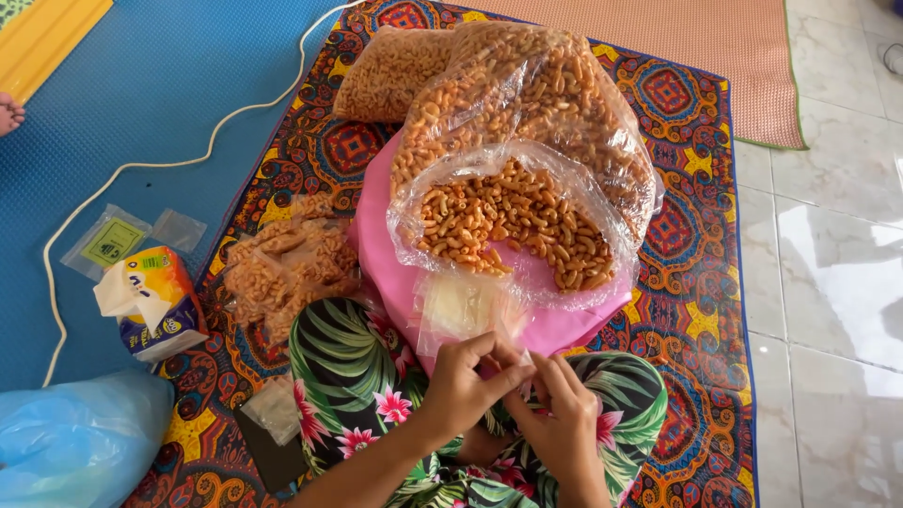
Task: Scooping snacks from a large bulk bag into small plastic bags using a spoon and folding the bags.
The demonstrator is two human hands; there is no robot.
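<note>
Small clear bag [463, 306] pinched between left hand [463, 386] and right hand [562, 419].

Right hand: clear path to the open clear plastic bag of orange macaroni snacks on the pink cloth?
Probably yes. The right hand is pinching a small clear plastic pouch together with the left hand; the open snack bag sits just ahead, mouth open, nothing between.

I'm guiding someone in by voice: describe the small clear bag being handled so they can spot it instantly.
Start at the big open sack of orange macaroni snacks resting on the pink cloth. Just below its mouth, both hands meet: left hand, right hand. The small clear bag rises from their fingertips; unlike the filled packets to the left, it is empty and flat.
</note>
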